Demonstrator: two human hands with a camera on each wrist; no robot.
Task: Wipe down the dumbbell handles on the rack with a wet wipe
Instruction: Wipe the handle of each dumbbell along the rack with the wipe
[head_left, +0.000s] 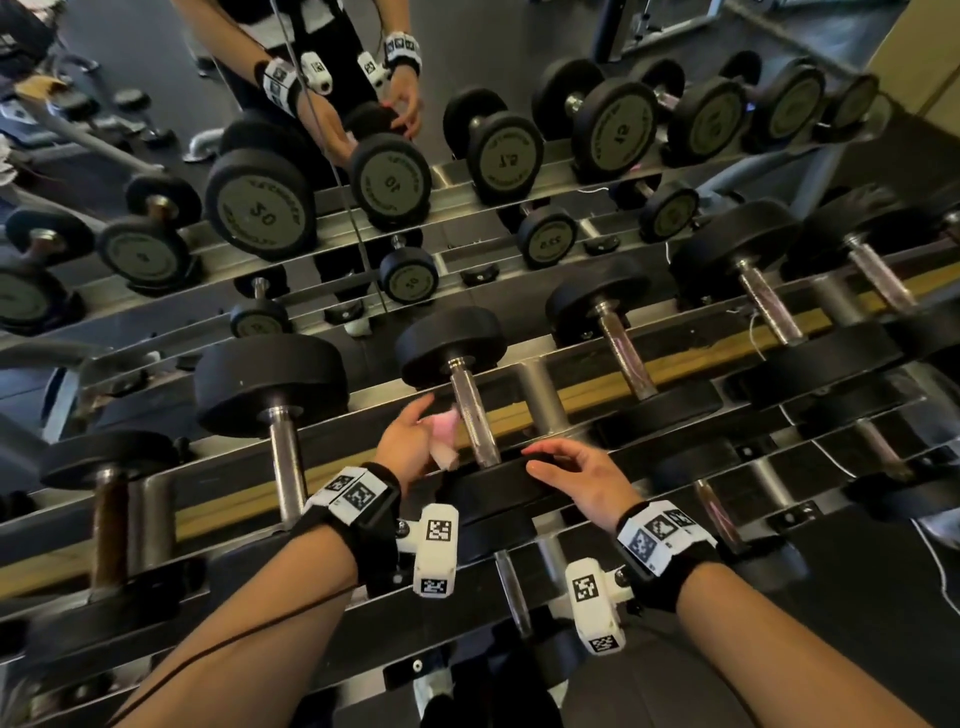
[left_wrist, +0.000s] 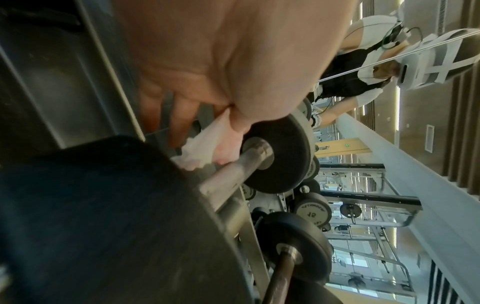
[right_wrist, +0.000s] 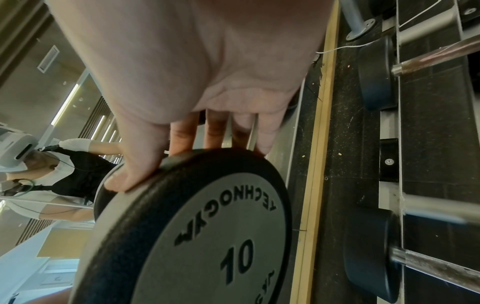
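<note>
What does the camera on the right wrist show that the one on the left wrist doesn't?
Only the right wrist view shows the right hand, its fingers over the rim of the dumbbell head marked 10. Only the left wrist view shows the left hand holding the wet wipe beside the handle. Both show racked dumbbells and the person's mirror reflection.

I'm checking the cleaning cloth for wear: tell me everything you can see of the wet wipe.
The wet wipe is a small, crumpled, white-to-pinkish sheet, soft and bunched into folds. The left hand pinches it between thumb and fingers, its loose end hanging out. It sits right beside the metal dumbbell handle on the rack; contact with the handle cannot be told. No tears show.
</note>
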